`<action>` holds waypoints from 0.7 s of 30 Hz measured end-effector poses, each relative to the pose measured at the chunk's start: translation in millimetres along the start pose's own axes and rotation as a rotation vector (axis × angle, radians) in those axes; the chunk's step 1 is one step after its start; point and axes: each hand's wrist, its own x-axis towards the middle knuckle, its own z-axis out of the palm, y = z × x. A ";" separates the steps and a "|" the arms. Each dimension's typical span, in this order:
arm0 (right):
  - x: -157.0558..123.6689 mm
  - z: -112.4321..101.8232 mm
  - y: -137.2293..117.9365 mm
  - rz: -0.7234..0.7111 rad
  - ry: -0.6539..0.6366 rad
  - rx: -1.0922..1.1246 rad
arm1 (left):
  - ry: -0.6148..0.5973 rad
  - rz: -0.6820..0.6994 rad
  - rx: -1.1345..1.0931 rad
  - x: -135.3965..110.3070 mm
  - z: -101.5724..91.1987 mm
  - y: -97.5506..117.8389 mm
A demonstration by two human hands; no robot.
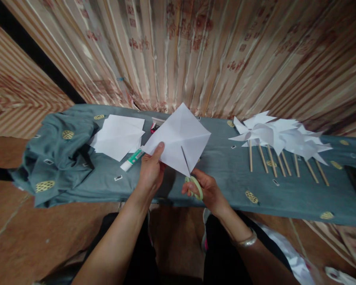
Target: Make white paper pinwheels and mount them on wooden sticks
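**Go Slow and Cut Straight**

The left grip (152, 170) pinches a white paper square (178, 136) near its left corner, with the thumb on top. The square is between the two grips, held up over the surface (219, 166). The right grip (207, 188) holds pale green scissors (199, 188), with its fingers in the loops. One dark blade (185, 158) lies on top of the paper. It runs from the corner next to the right grip up toward the middle. The other blade is hidden, so I can't tell how far apart the blades are.

The paper has fold lines that seem to cross in the middle. To cut well, follow the fold line. The tip looks very near the middle, so it seems best to stop before the lines meet, or the paper could rip apart. The left grip should pinch firmly so the paper doesn't flop, but not wrinkle it. Fingers under the paper must be out of the blade's way.

Just left of the left grip is a glue stick (132, 159), with a paper pile (118, 136) behind it. Well to the right of the right grip lie paper pinwheels (261, 132) on sticks (250, 158).
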 end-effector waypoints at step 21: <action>-2.2 -0.7 1.4 0.015 -0.003 0.006 | -0.031 0.017 -0.004 0.3 -0.4 -2.2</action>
